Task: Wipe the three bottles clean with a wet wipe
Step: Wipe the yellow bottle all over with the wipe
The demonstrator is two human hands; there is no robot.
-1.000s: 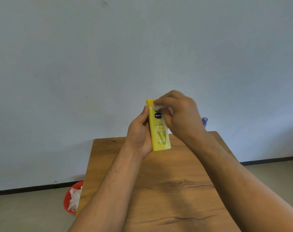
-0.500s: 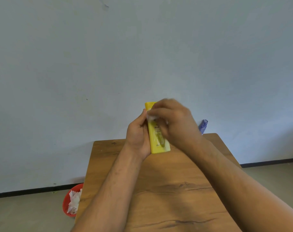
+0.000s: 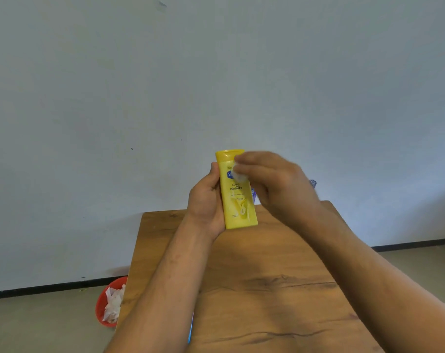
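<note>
Here the yellow lotion bottle (image 3: 238, 200) is held upright in the air over the far edge of the tabletop (image 3: 267, 263), label towards the camera. The left hand (image 3: 206, 200) wraps it from the left and behind, with the thumb along the left edge. The right hand (image 3: 274, 184), blurred, pinches a small wad of wet wipe (image 3: 239, 174) and presses it on the upper front, over the blue logo just below the cap (image 3: 226, 155).

The bottle looks like light, fairly stiff plastic with a smooth, glossy skin, and it will likely get slippery once damp. Gripping low on the narrow sides, as the left hand does, seems soundest, since it leaves the broad faces free for the wipe.

Half a second ago the right hand sat lower and covered most of the label. Now it is up by the cap and the printed lower label shows, so the stroke appears to run up and down the front.

On the floor to the left stands a red bin (image 3: 106, 296) with crumpled wipes in it.
</note>
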